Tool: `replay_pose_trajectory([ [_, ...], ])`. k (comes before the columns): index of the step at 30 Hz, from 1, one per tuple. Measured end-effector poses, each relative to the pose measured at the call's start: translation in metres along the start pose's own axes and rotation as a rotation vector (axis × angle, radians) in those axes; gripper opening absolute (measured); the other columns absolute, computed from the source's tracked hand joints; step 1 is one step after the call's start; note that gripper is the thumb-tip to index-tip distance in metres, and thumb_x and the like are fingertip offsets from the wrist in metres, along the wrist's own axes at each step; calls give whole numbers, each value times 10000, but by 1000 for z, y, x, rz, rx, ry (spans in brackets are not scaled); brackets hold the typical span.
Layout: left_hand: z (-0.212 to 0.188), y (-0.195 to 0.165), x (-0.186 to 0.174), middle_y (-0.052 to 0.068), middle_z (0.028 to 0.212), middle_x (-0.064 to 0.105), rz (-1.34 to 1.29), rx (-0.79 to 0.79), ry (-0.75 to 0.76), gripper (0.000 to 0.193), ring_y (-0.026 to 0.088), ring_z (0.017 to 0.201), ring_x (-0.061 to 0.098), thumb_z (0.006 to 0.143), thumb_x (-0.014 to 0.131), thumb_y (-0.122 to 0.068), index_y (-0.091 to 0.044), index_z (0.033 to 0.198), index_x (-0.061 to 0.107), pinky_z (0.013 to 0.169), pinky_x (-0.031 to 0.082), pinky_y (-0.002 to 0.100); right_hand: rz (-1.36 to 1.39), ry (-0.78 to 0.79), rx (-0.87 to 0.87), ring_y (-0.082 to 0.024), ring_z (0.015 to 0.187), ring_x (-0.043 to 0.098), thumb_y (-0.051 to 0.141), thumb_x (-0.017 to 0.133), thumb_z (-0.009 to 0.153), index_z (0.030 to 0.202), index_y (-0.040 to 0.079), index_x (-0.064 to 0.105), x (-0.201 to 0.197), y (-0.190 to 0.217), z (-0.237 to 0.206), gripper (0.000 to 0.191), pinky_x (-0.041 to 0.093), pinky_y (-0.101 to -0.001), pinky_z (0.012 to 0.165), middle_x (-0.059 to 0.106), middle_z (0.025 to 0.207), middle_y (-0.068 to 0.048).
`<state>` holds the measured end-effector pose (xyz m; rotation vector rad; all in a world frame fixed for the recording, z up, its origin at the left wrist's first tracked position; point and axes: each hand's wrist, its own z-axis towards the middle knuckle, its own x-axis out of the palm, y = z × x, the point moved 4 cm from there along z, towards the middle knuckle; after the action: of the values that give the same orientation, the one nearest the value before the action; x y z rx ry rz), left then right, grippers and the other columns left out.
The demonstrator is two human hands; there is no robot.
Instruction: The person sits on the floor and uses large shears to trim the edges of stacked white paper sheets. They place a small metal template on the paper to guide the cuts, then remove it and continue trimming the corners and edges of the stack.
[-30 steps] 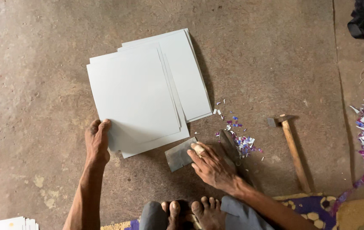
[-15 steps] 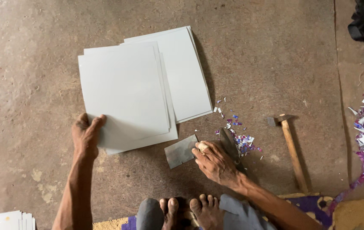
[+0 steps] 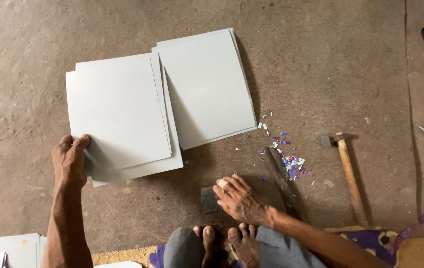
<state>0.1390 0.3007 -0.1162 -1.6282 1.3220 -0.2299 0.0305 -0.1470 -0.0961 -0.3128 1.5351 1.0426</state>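
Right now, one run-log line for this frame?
left hand: grips pale grey card sheets | right hand: on small dark flat block | wooden-handled hammer: untouched

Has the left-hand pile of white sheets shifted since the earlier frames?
Yes. The pile of white sheets, gripped by the left hand, slid left, uncovering the other white stack and moving away from the hammer.

The pale grey rectangular card sheets in the upper left of the frame look smooth and matt (paperboard, it seems). The bare brown concrete floor is rough and mottled. At right, the hammer has a light wooden handle and dull metal head. The small dark flat block at lower centre looks matt.
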Motion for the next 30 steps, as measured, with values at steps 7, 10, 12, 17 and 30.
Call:
replay_pose_trajectory([
  [7, -2, 19, -3, 189, 1056, 693, -24, 78, 45, 341, 273, 969, 578, 1012, 732, -224, 87, 1123, 653, 834, 546, 439, -75, -32, -167, -400, 1373, 476, 268, 700, 930, 1385, -87, 544, 12, -17, 74, 598, 377, -577, 1145, 528, 1450, -266],
  [10, -2, 23, -8, 157, 1056, 705, 35, 59, -31, 258, 260, 976, 644, 946, 700, -214, -18, 1113, 683, 882, 507, 442, -219, -59, -191, -370, 1374, 505, 199, 638, 1027, 1387, -52, 549, 4, -32, 65, 448, 395, -541, 1183, 562, 1449, -236],
  [12, -2, 25, -17, 156, 1035, 677, 91, 49, -39, 257, 271, 928, 634, 962, 686, -236, -5, 1070, 663, 817, 543, 452, -251, -59, -89, -378, 1339, 534, 193, 595, 1030, 1358, -66, 574, -18, -50, 39, 418, 413, -543, 1157, 588, 1404, -235],
  [17, -5, 28, -28, 168, 1012, 656, 93, 73, -12, 281, 272, 888, 626, 996, 660, -259, 7, 1085, 637, 770, 562, 441, -280, 9, 286, -371, 1277, 565, 205, 643, 932, 1259, -59, 617, -57, -79, -3, 421, 430, -563, 1108, 625, 1288, -205],
  [30, 3, 37, -41, 174, 1049, 676, 111, 70, 3, 401, 272, 895, 651, 947, 710, -306, 35, 1156, 680, 766, 561, 467, -330, -29, -93, -371, 1345, 536, 270, 624, 1013, 1313, -41, 594, 10, -30, 42, 434, 426, -546, 1143, 585, 1418, -225],
])
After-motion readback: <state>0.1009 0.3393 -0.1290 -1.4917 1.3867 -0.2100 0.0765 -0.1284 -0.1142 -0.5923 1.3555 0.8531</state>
